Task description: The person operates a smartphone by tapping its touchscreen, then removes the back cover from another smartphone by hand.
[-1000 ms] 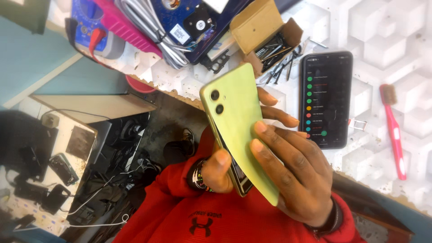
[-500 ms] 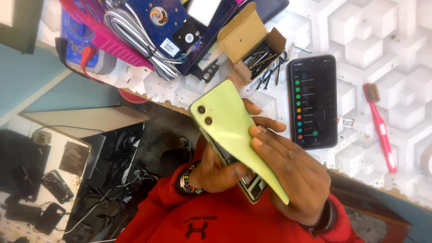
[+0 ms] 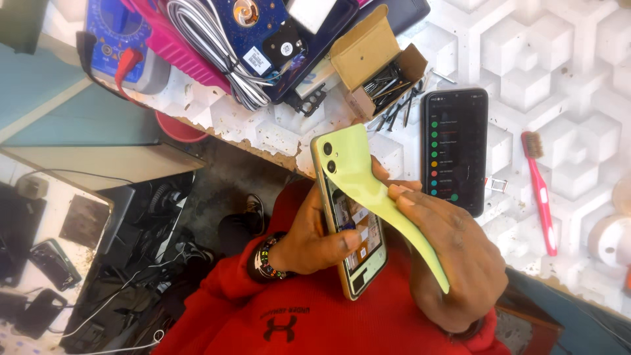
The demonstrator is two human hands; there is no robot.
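Hands on glossy phone, bendy lime-green back cover

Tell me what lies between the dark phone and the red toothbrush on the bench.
In the head view, a small metal SIM tray lies between the dark phone and the red toothbrush; otherwise bare white bench.

One head-worn camera looks steeply down, close over the workbench.

I am seeing a smartphone being held upright on its long edge, its screen lit and its gold-coloured frame showing. Its lime-green back cover is peeling away from the body, bending outward at the lower end while staying attached near the twin camera lenses.
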